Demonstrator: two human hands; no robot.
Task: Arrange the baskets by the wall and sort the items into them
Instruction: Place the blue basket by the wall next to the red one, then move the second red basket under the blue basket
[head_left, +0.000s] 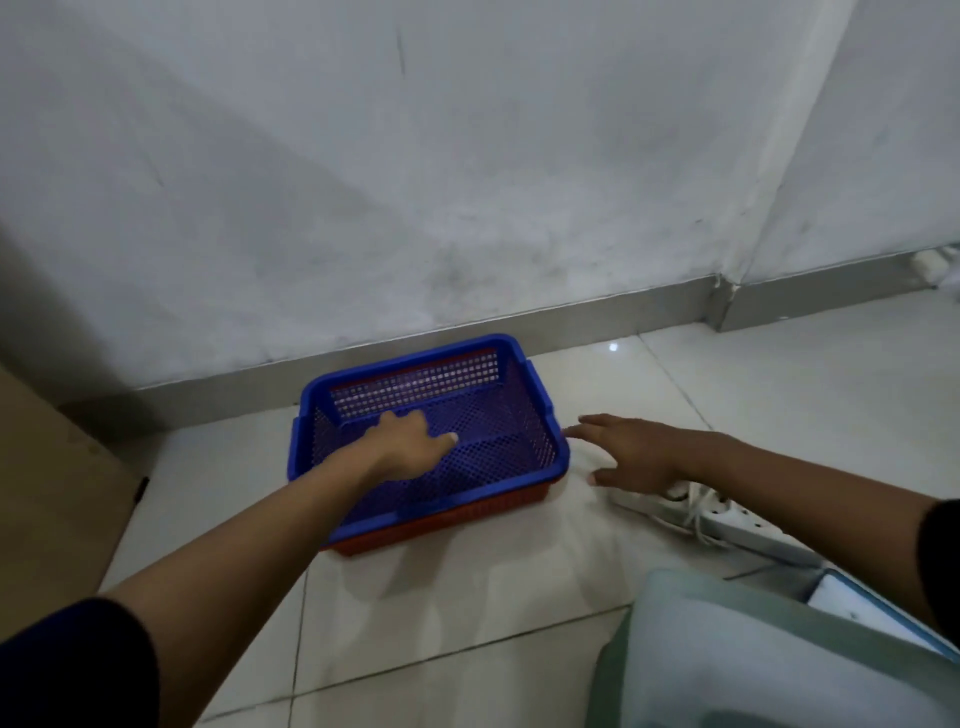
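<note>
Tiled floor (467, 613) meets a scuffed wall (467, 182). A blue basket (530, 415) (nested in a red one (441, 525)) sits near it. The left hand (405, 434) presses inside, fingers curled, likely steadying it; the right hand (631, 449) hovers spread beside the rim.

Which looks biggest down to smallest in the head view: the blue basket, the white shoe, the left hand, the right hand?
1. Blue basket, clearly largest.
2. White shoe, though the right arm hides part of it.
3. Left hand and right hand look about alike, so I won't rank them.
</note>
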